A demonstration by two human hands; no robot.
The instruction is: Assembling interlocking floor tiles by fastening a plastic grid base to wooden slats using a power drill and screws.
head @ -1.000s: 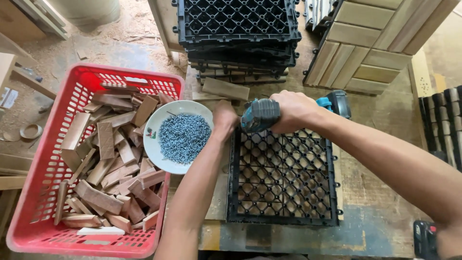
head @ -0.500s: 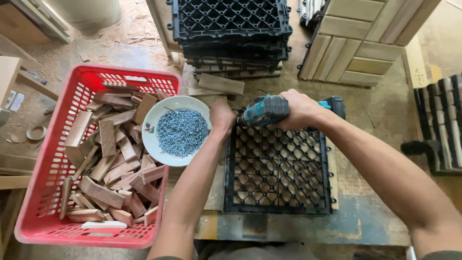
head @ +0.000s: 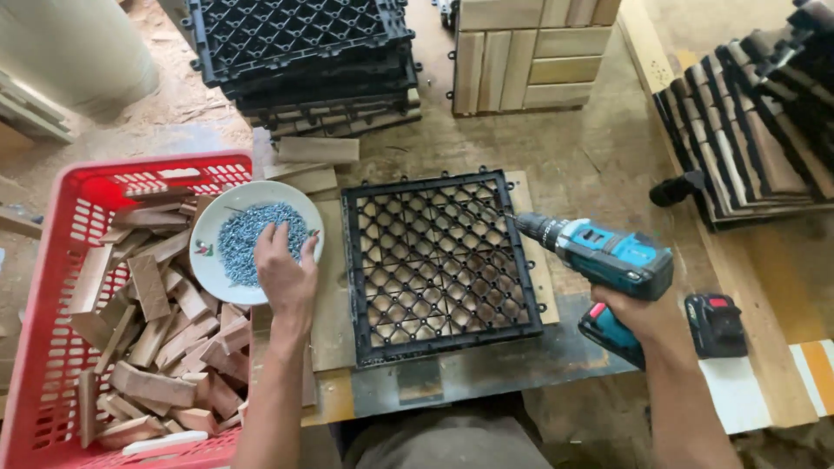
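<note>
Near edge of bench [head: 486, 369]: two bare forearms reaching in from below.

Left hand [head: 285, 269] palm down over white bowl [head: 228, 265], fingers [head: 271, 236] loosely spread and dipped into heap of small grey screws [head: 243, 239]. Cannot tell whether a screw is pinched; fingertips hidden among the heap.

Right hand [head: 643, 317] off bench's right edge, wrapped tight round handle of teal and black cordless drill [head: 599, 256]. Drill held level, bit pointing left, tip at right edge of black plastic grid tile [head: 439, 260].

Grid tile lying flat on centre of bench, lattice face up, wood showing beneath at right side and through the openings. Bowl just beside tile's left edge, perched partly on bench's left edge, partly over rim of red plastic crate [head: 61, 260].

Crate left of bench, filled with short wooden offcuts [head: 148, 347], jumbled.

Spare black and red battery pack [head: 717, 323] on striped board right of drill hand, near it, apart from it.

Loose wooden slats [head: 314, 152] at far left corner of bench, beyond bowl.

Farther: stack of black grid tiles [head: 300, 48] on sawdust floor beyond far edge. Finished wooden-slatted tiles [head: 526, 52] to right of that stack. More tiles leaning in a row [head: 756, 130] at far right.
</note>
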